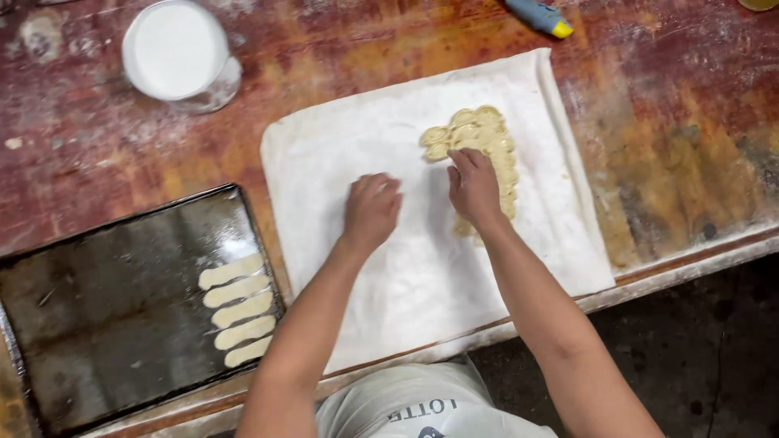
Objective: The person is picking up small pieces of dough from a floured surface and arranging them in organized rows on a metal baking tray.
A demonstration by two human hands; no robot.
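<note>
**Currently: both hands on floured cloth, right hand at the dough pile**

Status from the head view:

- Right hand (473, 185): palm down on the near end of the pale yellow pile of small rounded dough pieces (479, 139). Fingers close together, pointing far, tips touching the dough. Cannot tell if a piece is pinched under them.
- Left hand (372, 207): just left of the right hand, knuckles up, fingers curled under into a loose fist on the cloth. Cannot tell if anything is inside the curl. Hands near each other, not touching.
- Dough pile sits right of centre on the white floured cloth sheet (357, 138); part runs under the right hand and wrist toward the near side.
- Cloth lies flat on the worn reddish-brown wooden table (673, 105), right edge folded up a bit.
- Dark rectangular metal baking tray (105, 300) on the near left, just beside the cloth's left edge. Five pale elongated dough strips (237, 309) lined up in a column along its right side, close-packed.
- Round white container with white contents (174, 50) far left on the table, well apart from the hands.
- Blue tool with yellow tip (542, 16) at the far edge, partly cut off.
</note>
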